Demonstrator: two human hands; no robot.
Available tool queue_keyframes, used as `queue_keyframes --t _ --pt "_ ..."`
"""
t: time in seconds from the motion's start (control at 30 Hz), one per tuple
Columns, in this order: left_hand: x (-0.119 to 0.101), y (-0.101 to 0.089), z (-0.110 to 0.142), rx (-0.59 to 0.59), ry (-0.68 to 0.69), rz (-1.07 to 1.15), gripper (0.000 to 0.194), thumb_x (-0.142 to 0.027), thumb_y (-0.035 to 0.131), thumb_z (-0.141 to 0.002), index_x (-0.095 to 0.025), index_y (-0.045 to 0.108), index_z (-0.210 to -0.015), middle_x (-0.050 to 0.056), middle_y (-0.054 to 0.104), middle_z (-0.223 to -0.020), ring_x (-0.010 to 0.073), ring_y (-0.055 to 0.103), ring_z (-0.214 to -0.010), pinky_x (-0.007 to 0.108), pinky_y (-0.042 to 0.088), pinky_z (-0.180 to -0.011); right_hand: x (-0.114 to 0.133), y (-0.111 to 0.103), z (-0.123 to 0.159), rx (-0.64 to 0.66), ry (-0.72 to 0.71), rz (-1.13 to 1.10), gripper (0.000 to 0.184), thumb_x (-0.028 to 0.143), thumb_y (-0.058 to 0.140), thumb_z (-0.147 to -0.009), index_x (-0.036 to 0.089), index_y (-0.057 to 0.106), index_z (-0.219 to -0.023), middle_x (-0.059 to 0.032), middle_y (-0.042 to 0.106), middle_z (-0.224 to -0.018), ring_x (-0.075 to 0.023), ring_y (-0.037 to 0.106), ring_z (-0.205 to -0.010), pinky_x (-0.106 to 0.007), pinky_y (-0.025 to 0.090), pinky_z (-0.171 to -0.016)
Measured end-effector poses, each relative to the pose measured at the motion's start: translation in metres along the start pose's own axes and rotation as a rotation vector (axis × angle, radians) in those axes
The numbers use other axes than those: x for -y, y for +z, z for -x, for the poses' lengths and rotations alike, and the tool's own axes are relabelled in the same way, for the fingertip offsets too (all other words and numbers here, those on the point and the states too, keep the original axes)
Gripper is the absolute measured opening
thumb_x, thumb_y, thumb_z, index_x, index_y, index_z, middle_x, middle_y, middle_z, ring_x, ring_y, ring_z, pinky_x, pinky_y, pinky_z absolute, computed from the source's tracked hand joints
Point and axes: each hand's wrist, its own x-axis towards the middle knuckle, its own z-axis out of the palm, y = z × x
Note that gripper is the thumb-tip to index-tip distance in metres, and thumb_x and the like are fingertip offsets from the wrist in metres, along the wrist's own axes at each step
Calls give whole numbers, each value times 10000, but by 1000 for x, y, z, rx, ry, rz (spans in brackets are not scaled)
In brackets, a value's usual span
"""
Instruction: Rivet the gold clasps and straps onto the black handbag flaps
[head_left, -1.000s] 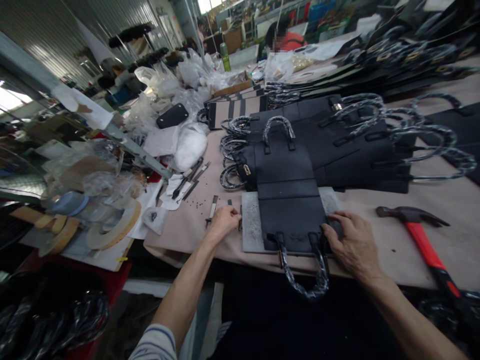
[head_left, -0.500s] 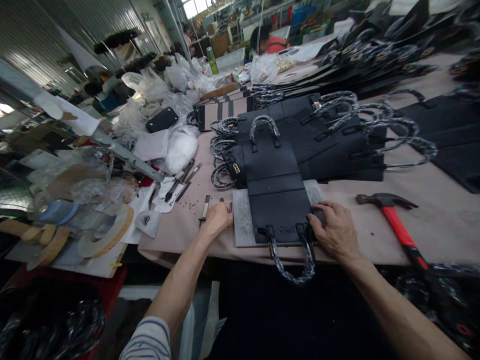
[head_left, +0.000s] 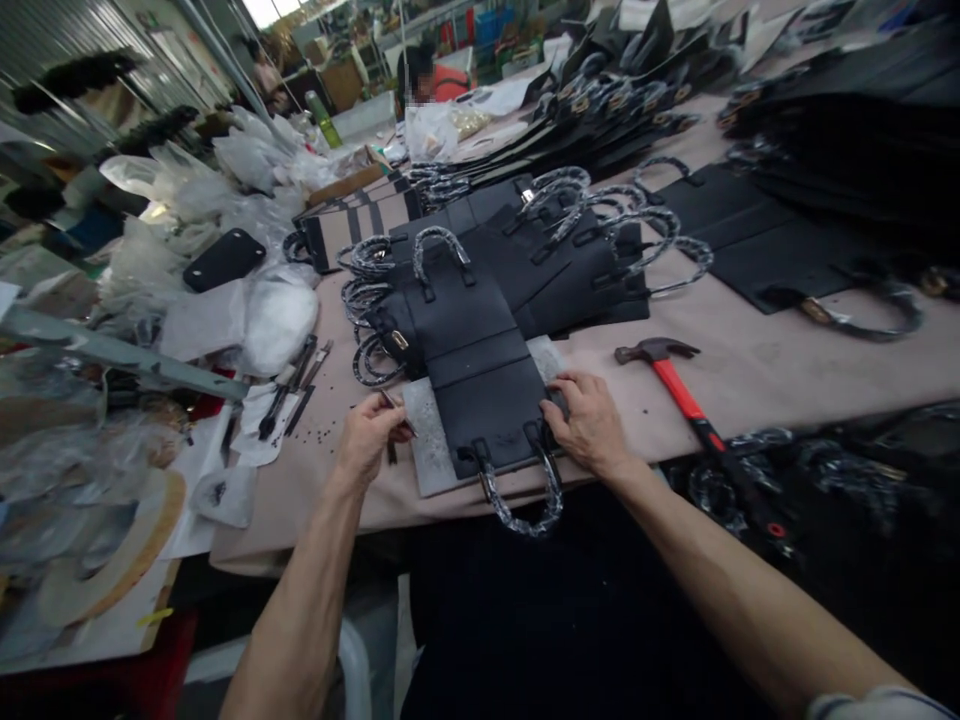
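A black bag panel [head_left: 484, 385] lies over a grey slab [head_left: 429, 440], with a plastic-wrapped handle [head_left: 517, 520] hanging past the table's front edge. A second wrapped handle [head_left: 442, 240] is at its far end. My right hand [head_left: 592, 425] is closed at the panel's right edge, thumb and fingers pinching it near the front handle. Left of the slab, my left hand [head_left: 366, 440] is closed around a thin metal rod-like tool [head_left: 405, 422], its ends showing past the fingers. Another short dark tool [head_left: 391, 453] lies just under that hand.
A red-handled claw hammer [head_left: 675, 385] lies on the right, its handle reaching over the front edge. More black bag pieces [head_left: 577, 270] are stacked behind. Brushes and slim tools [head_left: 289, 390] lie on the left beside clear plastic bags [head_left: 187, 190]. A person [head_left: 450, 82] sits beyond.
My left hand has lifted slightly from the tools on the table and now grips a thin rod. My right hand stays at the panel edge. The whole view has swung to the right.
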Motion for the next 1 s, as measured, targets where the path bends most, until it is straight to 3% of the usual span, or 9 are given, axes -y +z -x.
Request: queue_keyframes --t 0.07,0.13,0.23,0.3,0.47,1.0 --pt "-8 28 14 80 97 174 389 -366 799 -662 -151 639 -945 0 678 -702 153 654 -594 261 570 -608 0 0 0 -2 -1 3 217 299 615 -938 165 659 -1103 -153 621 -1197 -325 543 -1112 -475 475 -986" --pt "-9 60 23 168 152 234 340 -389 794 -725 -146 642 -908 17 691 -738 160 683 -656 277 591 -675 0 -1 1 -1 -1 4 218 297 616 -937 163 658 -1104 -154 620 -1195 -325 543 -1112 -477 473 -991" --pt "5 98 28 230 237 191 263 -395 736 -837 -151 649 -882 46 721 -803 166 710 -753 272 591 -741 1 -2 0 -2 -1 -1 214 294 609 -940 164 656 -1104 -157 620 -1199 -326 539 -1112 -478 474 -987" --pt "18 110 28 229 283 149 209 -360 698 -882 -155 658 -885 54 737 -835 163 720 -790 265 587 -763 2 -2 0 -5 -1 -3 210 288 603 -942 165 655 -1104 -157 620 -1193 -323 539 -1102 -472 476 -976" --pt "35 114 30 229 282 173 143 -302 657 -908 -160 644 -905 52 755 -863 168 744 -786 269 602 -758 1 -2 0 1 11 -10 216 284 614 -928 168 655 -1106 -152 617 -1190 -323 537 -1111 -466 469 -978" --pt "34 113 32 216 336 31 102 -269 617 -911 -177 660 -912 43 770 -869 174 741 -820 292 600 -802 3 -5 0 18 35 -17 221 287 604 -933 179 655 -1119 -155 613 -1212 -334 541 -1127 -485 476 -995"
